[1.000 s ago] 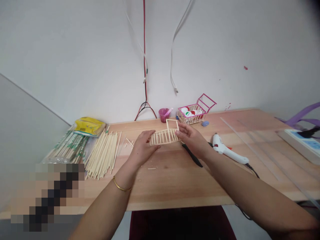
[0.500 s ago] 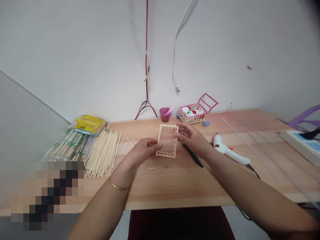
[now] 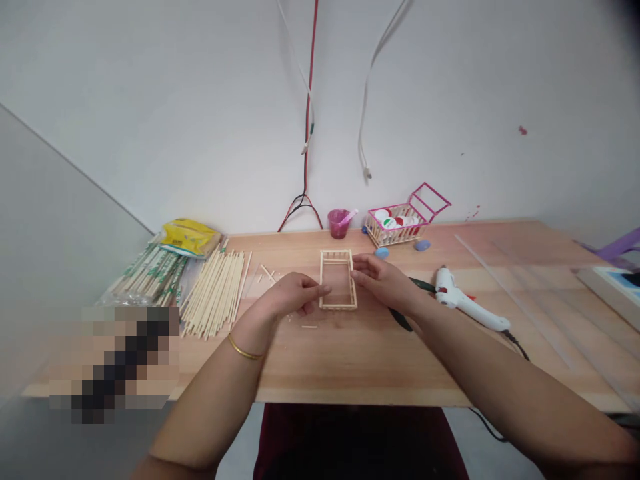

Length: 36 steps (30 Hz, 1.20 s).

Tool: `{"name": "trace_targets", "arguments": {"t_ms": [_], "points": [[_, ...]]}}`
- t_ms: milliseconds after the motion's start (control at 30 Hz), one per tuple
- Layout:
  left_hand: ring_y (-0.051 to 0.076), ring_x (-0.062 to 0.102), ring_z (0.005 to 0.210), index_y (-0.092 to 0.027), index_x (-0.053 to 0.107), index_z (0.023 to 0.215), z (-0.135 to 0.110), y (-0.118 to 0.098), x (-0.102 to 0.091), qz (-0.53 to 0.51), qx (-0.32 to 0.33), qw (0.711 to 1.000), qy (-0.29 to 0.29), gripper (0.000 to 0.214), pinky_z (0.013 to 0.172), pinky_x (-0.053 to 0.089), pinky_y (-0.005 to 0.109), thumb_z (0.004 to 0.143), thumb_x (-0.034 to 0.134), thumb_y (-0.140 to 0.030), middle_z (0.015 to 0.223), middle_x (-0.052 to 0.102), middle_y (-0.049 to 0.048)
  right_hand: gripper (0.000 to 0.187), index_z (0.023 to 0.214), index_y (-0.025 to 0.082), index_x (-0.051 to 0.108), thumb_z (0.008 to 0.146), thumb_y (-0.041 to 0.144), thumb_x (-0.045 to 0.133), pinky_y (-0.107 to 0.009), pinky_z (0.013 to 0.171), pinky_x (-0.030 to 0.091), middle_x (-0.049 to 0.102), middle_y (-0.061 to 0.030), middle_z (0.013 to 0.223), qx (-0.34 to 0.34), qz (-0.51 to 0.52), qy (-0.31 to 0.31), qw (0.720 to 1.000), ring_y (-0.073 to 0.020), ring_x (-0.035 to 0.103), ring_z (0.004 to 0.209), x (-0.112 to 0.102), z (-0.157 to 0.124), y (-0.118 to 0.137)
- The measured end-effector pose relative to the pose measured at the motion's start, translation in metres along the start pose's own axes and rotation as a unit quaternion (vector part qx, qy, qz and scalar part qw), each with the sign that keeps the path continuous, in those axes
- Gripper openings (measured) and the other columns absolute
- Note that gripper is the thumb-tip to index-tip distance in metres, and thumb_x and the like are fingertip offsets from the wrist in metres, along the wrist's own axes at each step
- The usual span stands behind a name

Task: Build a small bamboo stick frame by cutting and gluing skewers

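A small rectangular frame of pale wooden sticks, with short sticks joining its two layers, is held between my hands. My left hand pinches its left side, the thumb lying over the stick. From the other side, my right hand grips the right edge between thumb and fingers. A black-handled tool lies partly hidden beneath my right hand and forearm. Short stick offcuts are scattered beside my left hand.
Loose sticks and a yellow packet lie left. Behind stand a pink cup and a stick cart holding round-lidded items. On the right rest a white glue gun and a power strip.
The stick frame has turned from a tilt to nearly square-on, with both hands still at its sides. The view has shifted slightly, and a second blue oval piece now shows near the cart.
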<state>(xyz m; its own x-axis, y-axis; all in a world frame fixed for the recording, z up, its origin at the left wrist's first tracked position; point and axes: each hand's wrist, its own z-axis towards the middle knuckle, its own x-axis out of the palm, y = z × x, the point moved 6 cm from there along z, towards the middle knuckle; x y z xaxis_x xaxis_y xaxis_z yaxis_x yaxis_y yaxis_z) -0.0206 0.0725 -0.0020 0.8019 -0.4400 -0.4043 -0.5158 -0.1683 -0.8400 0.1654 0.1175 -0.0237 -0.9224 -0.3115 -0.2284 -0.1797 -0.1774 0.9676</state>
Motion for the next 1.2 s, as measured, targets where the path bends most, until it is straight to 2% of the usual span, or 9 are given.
{"name": "trace_targets", "arguments": {"t_ms": [100, 167, 267, 333, 433, 667, 833, 1033, 1200], "points": [[0.011, 0.048, 0.046, -0.016, 0.060, 0.066, 0.002, 0.001, -0.014, 0.005, 0.024, 0.999, -0.045, 0.041, 0.047, 0.037, 0.023, 0.074, 0.060, -0.056, 0.051, 0.055, -0.0002, 0.034, 0.110, 0.021, 0.056, 0.080, 0.036, 0.063, -0.040, 0.097, 0.048, 0.065, -0.0100, 0.113, -0.002, -0.015, -0.006, 1.000, -0.0206, 0.061, 0.108, -0.002, 0.000, 0.000], [0.011, 0.050, 0.049, -0.016, 0.065, 0.074, 0.001, 0.003, -0.035, 0.031, 0.032, 0.988, -0.148, 0.035, 0.049, 0.036, 0.023, 0.075, 0.059, -0.050, 0.056, 0.058, 0.0005, 0.036, 0.110, 0.020, 0.057, 0.079, 0.036, 0.063, -0.040, 0.095, 0.049, 0.065, -0.0096, 0.110, 0.003, -0.033, -0.020, 0.999, -0.0206, 0.062, 0.105, -0.005, 0.000, 0.002], [0.017, 0.060, 0.070, -0.017, 0.066, 0.076, -0.010, 0.004, -0.073, 0.180, 0.017, 0.927, -0.328, 0.025, 0.062, 0.041, 0.026, 0.076, 0.058, -0.040, 0.077, 0.068, 0.0063, 0.035, 0.110, 0.020, 0.057, 0.079, 0.037, 0.063, -0.040, 0.092, 0.050, 0.066, -0.0087, 0.104, 0.005, -0.062, -0.049, 0.997, -0.0204, 0.063, 0.100, -0.010, -0.002, 0.007], [0.024, 0.063, 0.081, -0.018, 0.067, 0.080, -0.015, 0.011, -0.090, 0.297, -0.060, 0.875, -0.379, 0.025, 0.067, 0.043, 0.031, 0.079, 0.053, -0.039, 0.084, 0.070, 0.0103, 0.035, 0.111, 0.019, 0.057, 0.080, 0.036, 0.062, -0.040, 0.090, 0.050, 0.065, -0.0088, 0.103, 0.005, -0.083, -0.066, 0.994, -0.0207, 0.063, 0.097, -0.013, -0.003, 0.011], [0.033, 0.064, 0.091, -0.017, 0.068, 0.081, -0.016, 0.024, -0.100, 0.358, -0.151, 0.848, -0.361, 0.031, 0.071, 0.044, 0.038, 0.080, 0.049, -0.041, 0.091, 0.070, 0.0175, 0.036, 0.112, 0.019, 0.057, 0.081, 0.036, 0.061, -0.040, 0.088, 0.050, 0.064, -0.0088, 0.101, 0.000, -0.107, -0.079, 0.991, -0.0208, 0.063, 0.094, -0.016, -0.005, 0.017], [0.033, 0.065, 0.088, -0.016, 0.065, 0.066, -0.005, 0.040, -0.096, 0.284, -0.163, 0.883, -0.336, 0.027, 0.070, 0.042, 0.035, 0.068, 0.063, -0.043, 0.082, 0.069, 0.0204, 0.036, 0.113, 0.019, 0.057, 0.081, 0.037, 0.062, -0.041, 0.084, 0.051, 0.065, -0.0090, 0.101, -0.021, -0.127, -0.089, 0.988, -0.0208, 0.063, 0.089, -0.017, -0.005, 0.019], [0.027, 0.062, 0.066, -0.019, 0.059, 0.053, 0.003, 0.046, -0.097, 0.223, -0.112, 0.910, -0.331, 0.018, 0.061, 0.038, 0.032, 0.064, 0.065, -0.031, 0.057, 0.061, 0.0106, 0.035, 0.110, 0.021, 0.059, 0.080, 0.036, 0.064, -0.041, 0.081, 0.052, 0.066, -0.0081, 0.099, -0.035, -0.125, -0.096, 0.987, -0.0199, 0.063, 0.086, -0.017, -0.006, 0.021], [0.017, 0.058, 0.064, -0.018, 0.056, 0.068, 0.001, 0.029, -0.091, 0.133, -0.003, 0.928, -0.347, 0.017, 0.060, 0.040, 0.026, 0.078, 0.048, -0.030, 0.063, 0.061, 0.0043, 0.036, 0.113, 0.019, 0.056, 0.082, 0.037, 0.061, -0.041, 0.084, 0.051, 0.064, -0.0096, 0.103, -0.029, -0.124, -0.089, 0.988, -0.0199, 0.063, 0.089, -0.017, -0.007, 0.023], [0.011, 0.056, 0.054, -0.018, 0.053, 0.085, 0.001, 0.010, -0.067, -0.172, 0.097, 0.951, -0.239, 0.020, 0.057, 0.045, 0.024, 0.074, 0.058, -0.033, 0.067, 0.060, -0.0015, 0.036, 0.113, 0.019, 0.057, 0.083, 0.038, 0.060, -0.040, 0.083, 0.051, 0.064, -0.0084, 0.102, -0.052, -0.130, -0.108, 0.984, -0.0197, 0.063, 0.087, -0.019, -0.009, 0.026]]}}
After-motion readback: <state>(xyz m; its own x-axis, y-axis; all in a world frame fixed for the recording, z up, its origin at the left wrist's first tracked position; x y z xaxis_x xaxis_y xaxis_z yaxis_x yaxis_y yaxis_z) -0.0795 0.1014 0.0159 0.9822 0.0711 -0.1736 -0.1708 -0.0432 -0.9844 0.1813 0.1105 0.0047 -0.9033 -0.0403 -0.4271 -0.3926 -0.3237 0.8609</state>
